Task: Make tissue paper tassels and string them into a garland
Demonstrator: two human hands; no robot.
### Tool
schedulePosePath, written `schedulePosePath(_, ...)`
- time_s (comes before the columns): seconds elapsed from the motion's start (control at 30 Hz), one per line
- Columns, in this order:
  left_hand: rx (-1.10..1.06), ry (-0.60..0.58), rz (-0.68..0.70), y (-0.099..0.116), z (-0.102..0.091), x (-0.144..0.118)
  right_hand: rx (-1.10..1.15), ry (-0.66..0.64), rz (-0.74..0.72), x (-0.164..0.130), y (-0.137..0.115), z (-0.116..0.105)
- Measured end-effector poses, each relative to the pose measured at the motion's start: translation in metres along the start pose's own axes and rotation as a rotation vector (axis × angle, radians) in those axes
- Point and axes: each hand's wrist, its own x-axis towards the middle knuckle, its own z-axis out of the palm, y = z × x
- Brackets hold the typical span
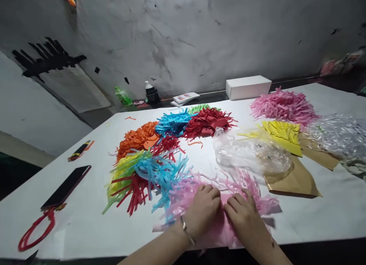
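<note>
Pink fringed tissue paper (213,234) lies at the front edge of the table, its cut strips spreading out to both sides. My left hand (203,207), with a bracelet on the wrist, has its fingers curled down on the middle of it. Close beside, my right hand (243,213) pinches the same paper, thumb side toward the left hand. The fingertips are partly hidden, so the exact fold between them does not show. Touching the pink strips on the left are light blue tissue fringe (160,169) and red fringe (137,192).
Orange (137,139), blue (174,122) and dark red fringe bundles (210,122) lie behind. Rightward are a clear plastic bag (251,154), yellow fringe (283,135), brown paper (294,181) and pink fringe (283,105). A phone (67,187) and cutter (80,150) lie left; a white box (248,87) stands at the back.
</note>
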Motion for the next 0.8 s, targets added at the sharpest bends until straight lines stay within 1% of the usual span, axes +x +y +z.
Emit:
schedulePosePath(0.07, -0.053, 0.064, 0.092, 0.005, 0.002, -0.01, 0.03, 0.068, 0.042, 0.004, 0.0, 0.001)
schedulePosePath(0.13, -0.132, 0.101, 0.204, 0.009, 0.01, -0.017, 0.068, 0.159, 0.099, 0.007, 0.002, -0.002)
schedulePosePath(0.17, -0.151, 0.106, 0.217, 0.01, 0.016, -0.02, 0.088, 0.21, 0.128, 0.009, 0.004, -0.004)
schedulePosePath(0.2, -0.149, 0.096, 0.196, 0.01, 0.021, -0.021, 0.108, 0.265, 0.158, 0.009, 0.006, -0.007)
schedulePosePath(0.27, -0.119, 0.034, 0.093, 0.007, 0.03, -0.02, 0.145, 0.384, 0.218, 0.009, 0.012, -0.015)
schedulePosePath(0.33, -0.105, -0.086, 0.001, 0.003, 0.038, -0.017, 0.187, 0.5, 0.312, 0.007, 0.021, -0.024)
schedulePosePath(0.4, -0.116, -0.207, -0.05, -0.001, 0.043, -0.014, 0.247, 0.593, 0.444, 0.004, 0.033, -0.033)
schedulePosePath(0.43, -0.123, -0.241, -0.062, -0.002, 0.044, -0.014, 0.288, 0.625, 0.514, 0.002, 0.04, -0.037)
schedulePosePath(0.47, -0.128, -0.252, -0.068, -0.004, 0.044, -0.013, 0.334, 0.65, 0.577, 0.0, 0.048, -0.04)
schedulePosePath(0.53, -0.13, -0.236, -0.075, -0.006, 0.043, -0.013, 0.421, 0.699, 0.674, -0.003, 0.066, -0.046)
schedulePosePath(0.63, -0.124, -0.19, -0.093, -0.012, 0.035, -0.012, 0.482, 0.811, 0.753, -0.008, 0.096, -0.056)
schedulePosePath(0.73, -0.125, -0.181, -0.109, -0.02, 0.025, -0.008, 0.437, 0.909, 0.758, -0.017, 0.128, -0.075)
schedulePosePath(0.8, -0.125, -0.187, -0.146, -0.024, 0.019, -0.005, 0.335, 0.905, 0.701, -0.027, 0.148, -0.094)
